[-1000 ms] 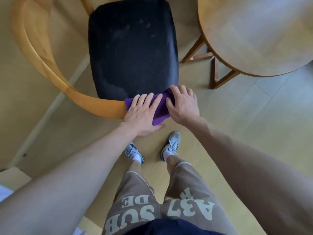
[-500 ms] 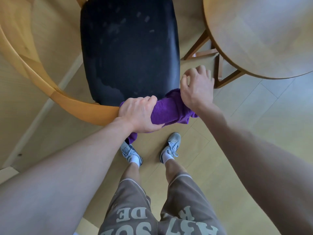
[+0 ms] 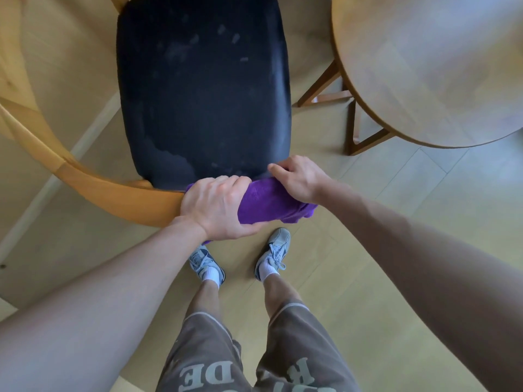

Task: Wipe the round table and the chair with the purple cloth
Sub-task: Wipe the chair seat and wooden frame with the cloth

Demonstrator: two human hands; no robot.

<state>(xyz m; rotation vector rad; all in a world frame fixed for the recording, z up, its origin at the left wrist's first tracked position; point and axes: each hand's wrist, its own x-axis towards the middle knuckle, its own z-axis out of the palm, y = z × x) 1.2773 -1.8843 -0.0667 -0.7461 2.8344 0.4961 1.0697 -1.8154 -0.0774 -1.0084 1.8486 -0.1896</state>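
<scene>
Over the chair (image 3: 202,89)'s curved wooden backrest lay the purple cloth (image 3: 267,203), soft and light; left hand (image 3: 215,206) gripped it bunched against the rail, right hand (image 3: 298,178) pinched its far end, likeliest holds.

Your single head camera is looking steeply down from standing height, taking in your left hand (image 3: 215,206) and right hand (image 3: 297,178) close below, with your shoes (image 3: 273,251) beneath.
</scene>
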